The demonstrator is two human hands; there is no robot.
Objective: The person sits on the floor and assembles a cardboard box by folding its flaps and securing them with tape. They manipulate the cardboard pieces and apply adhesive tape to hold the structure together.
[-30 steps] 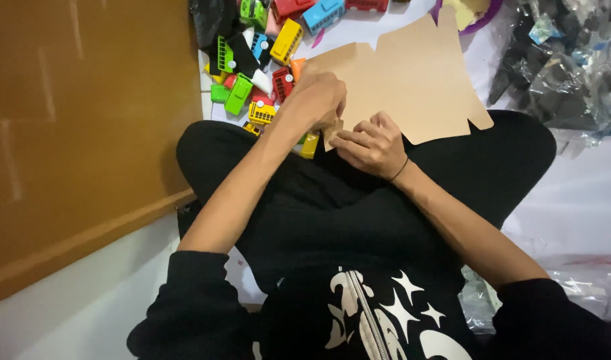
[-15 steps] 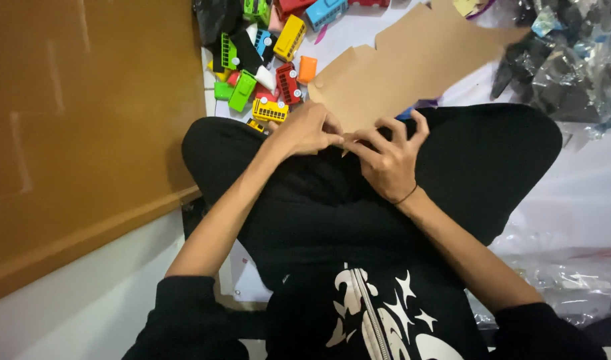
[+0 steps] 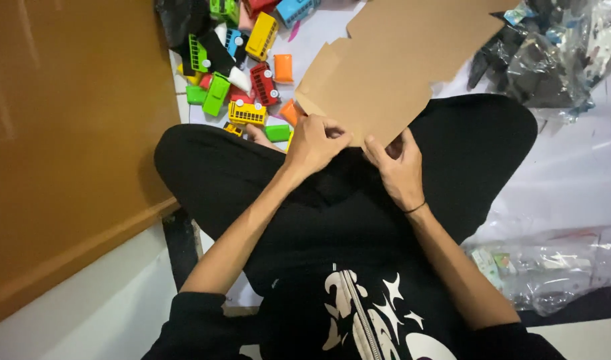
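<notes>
Seen from above, a person in black clothes sits cross-legged on the floor, and both hands meet at the near edge of a flat brown cardboard sheet (image 3: 399,60) that slopes from the lap out over the floor. The left hand (image 3: 313,143) has its fingers curled tight onto that edge, while the right hand (image 3: 400,170) pinches the same edge just beside it. Beyond the left knee lies a heap of colourful toy buses (image 3: 249,60); crumpled clear plastic bags (image 3: 552,53) lie near the right knee.

Black trousers, a black zip-up top with white star shapes, sleeves pushed up, and a thin dark band at the right hand's (image 3: 400,175) wrist.
</notes>
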